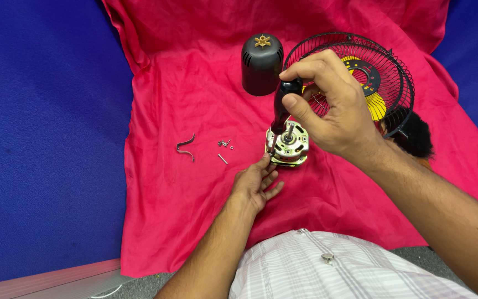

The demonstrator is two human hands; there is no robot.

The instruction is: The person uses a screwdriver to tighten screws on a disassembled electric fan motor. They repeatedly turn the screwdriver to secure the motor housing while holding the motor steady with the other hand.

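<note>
Fingers of the right hand [327, 108] clench the black handle of a screwdriver [281, 111], its tip down on the silvery metal fan motor [287, 145] lying mid red cloth [195, 210]. The left hand [256, 184] touches the motor's near edge with loose fingertips, grasping nothing. Small loose screws [224, 145] and a bent metal clip [186, 148] lie to the left; a black domed motor cover [261, 63] and black wire fan guard [355, 77] lie beyond.

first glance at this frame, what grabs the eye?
At centre, the right hand grips a black-handled screwdriver held upright, tip down on a small metal fan motor, while the left hand touches the motor's near edge. All of it sits on a bright red cloth over blue. Behind, a black wire fan guard with yellow blades lies upper right, and a black motor cover stands beside it.
</note>
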